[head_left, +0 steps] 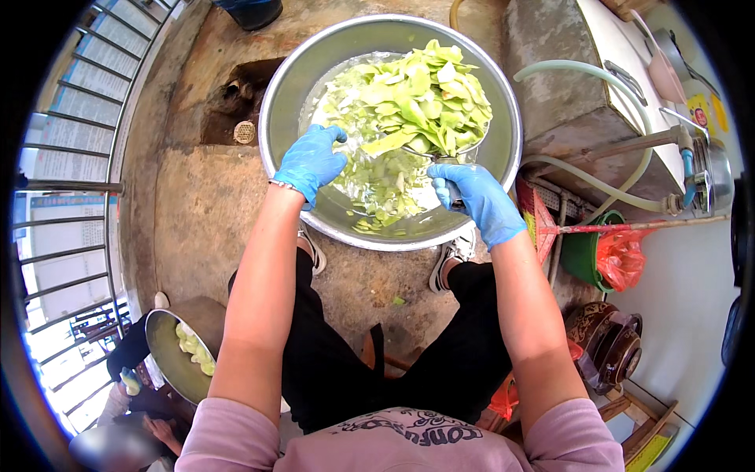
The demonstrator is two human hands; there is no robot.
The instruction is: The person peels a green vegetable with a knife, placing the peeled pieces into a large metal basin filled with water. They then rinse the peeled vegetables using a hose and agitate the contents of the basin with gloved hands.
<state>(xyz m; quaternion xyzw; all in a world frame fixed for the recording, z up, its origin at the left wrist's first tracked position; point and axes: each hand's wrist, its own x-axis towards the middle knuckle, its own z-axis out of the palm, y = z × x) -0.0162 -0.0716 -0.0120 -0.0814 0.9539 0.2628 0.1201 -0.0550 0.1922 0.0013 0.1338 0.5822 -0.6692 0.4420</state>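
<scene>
A wide metal basin [389,241] of water stands on the floor in front of me. Pale green vegetable slices [383,177] float in it. My right hand [472,197], in a blue glove, grips the handle of a scoop or strainer [445,159] at the basin's near right. A tall heap of green slices [433,97] covers its bowl, so its type is hidden. My left hand [312,162], also gloved in blue, hangs over the basin's left side. Its fingers are apart and hold nothing; whether the fingertips touch the water I cannot tell.
A floor drain opening [239,106] lies left of the basin. At lower left, a person [141,407] sits by a metal pot [218,312] with pale green pieces. Hoses [640,118], a concrete counter [560,88], a green bucket [581,253] and brown jars [613,354] line the right.
</scene>
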